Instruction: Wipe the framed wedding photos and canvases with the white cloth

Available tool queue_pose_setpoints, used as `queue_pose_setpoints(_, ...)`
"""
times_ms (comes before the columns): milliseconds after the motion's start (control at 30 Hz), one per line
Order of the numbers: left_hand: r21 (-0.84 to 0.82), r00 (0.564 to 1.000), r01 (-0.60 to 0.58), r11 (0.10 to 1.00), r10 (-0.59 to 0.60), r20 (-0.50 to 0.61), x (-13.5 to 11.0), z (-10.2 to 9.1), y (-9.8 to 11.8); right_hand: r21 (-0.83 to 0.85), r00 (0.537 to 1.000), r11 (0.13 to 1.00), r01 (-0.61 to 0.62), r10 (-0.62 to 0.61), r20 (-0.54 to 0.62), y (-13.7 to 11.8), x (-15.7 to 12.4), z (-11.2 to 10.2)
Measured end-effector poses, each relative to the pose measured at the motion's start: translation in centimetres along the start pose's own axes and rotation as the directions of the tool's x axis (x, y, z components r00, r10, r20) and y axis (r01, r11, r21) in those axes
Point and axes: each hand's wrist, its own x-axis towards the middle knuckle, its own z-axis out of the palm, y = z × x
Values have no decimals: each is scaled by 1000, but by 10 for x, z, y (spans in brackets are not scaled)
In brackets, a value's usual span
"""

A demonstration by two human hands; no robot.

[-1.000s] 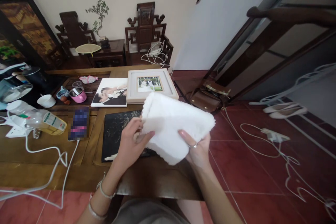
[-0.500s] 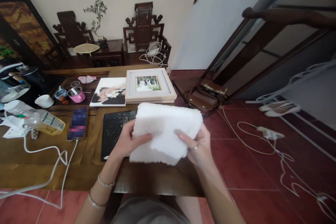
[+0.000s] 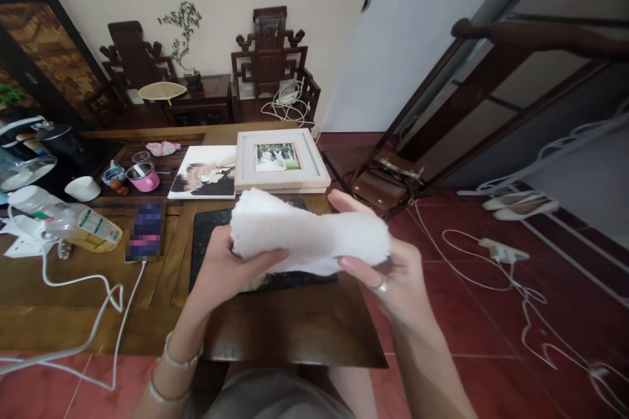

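A fluffy white towel (image 3: pixel 309 236), folded over into a thick strip, is held up between both hands above the table's near right end. My left hand (image 3: pixel 230 268) grips its left end, thumb along the front and fingers hidden behind. My right hand (image 3: pixel 393 268), with a ring on it, grips the other end, thumb in front; one finger sticks up behind the towel. Below lies a flat black board (image 3: pixel 209 236) with pale specks on it, partly covered by the towel and hands.
Behind the board are a framed photo (image 3: pixel 314 173) and a photo panel (image 3: pixel 216 186). To the left stand a pink cup (image 3: pixel 142 177), a white cup (image 3: pixel 82 189), an oil bottle (image 3: pixel 98 229) and a phone (image 3: pixel 146 229) on a white cable. A brown bag (image 3: pixel 381 186) sits right.
The towel was a wide, flat piece hanging lower; now it is folded into a narrower strip. My right hand has moved slightly right, and more of the black board shows beneath.
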Motion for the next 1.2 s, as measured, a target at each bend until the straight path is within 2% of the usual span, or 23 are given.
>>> queue_pose_setpoints(100, 86, 997, -49, 995, 54, -55, -4, -5, 8, -15, 998, 999, 52, -52, -27, -8, 4, 5)
queue_pose_setpoints(167, 105, 994, -65, 992, 73, -78, -2, -9, 9, 9, 997, 999, 43, -43, -65, -8, 6, 10)
queue_pose_setpoints(267, 78, 995, -96, 992, 94, 24, 6, -13, 4, 145, 980, 986, -79, 103, -172, -2, 8, 19)
queue_pose_setpoints(367, 90, 988, -155, 984, 154, 19, 13, -11, -3, 297, 926, 943, -151, 240, -290, 7, 10, 26)
queue_pose_setpoints(433, 143, 979, -201, 969, 205, -18, 14, -6, -6, 323, 899, 939, -116, 238, -368, 13, 11, 29)
queue_pose_setpoints(500, 204, 969, -229, 952, 243, -43, 12, -2, -8, 294, 901, 950, -104, 215, -376, 20, 12, 29)
queue_pose_setpoints(567, 226, 971, -215, 950, 233, -53, 11, 0, -8, 231, 922, 966, -116, 191, -336, 27, 12, 26)
queue_pose_setpoints(667, 170, 987, -156, 973, 161, -15, 12, 0, -8, 101, 958, 987, -125, 146, -248, 33, 13, 17)
queue_pose_setpoints(800, 102, 982, -184, 978, 187, -15, 19, 0, -9, 0, 989, 989, -147, 147, -4, 33, 16, -1)
queue_pose_setpoints(900, 105, 974, -219, 970, 224, -43, 23, 3, -13, 46, 965, 970, -241, 234, 122, 34, 15, -8)
queue_pose_setpoints(1000, 42, 981, -194, 980, 193, 25, 26, 6, -19, 105, 928, 926, -362, 347, 139, 38, 11, -11)
queue_pose_setpoints(1133, -146, 989, -113, 983, 125, 78, 25, 5, -29, 70, 902, 904, -421, 409, 141, 39, 8, -15)
queue_pose_setpoints(1200, -268, 992, -30, 963, 61, 109, 24, 6, -33, 37, 882, 897, -441, 425, 204, 38, 9, -17)
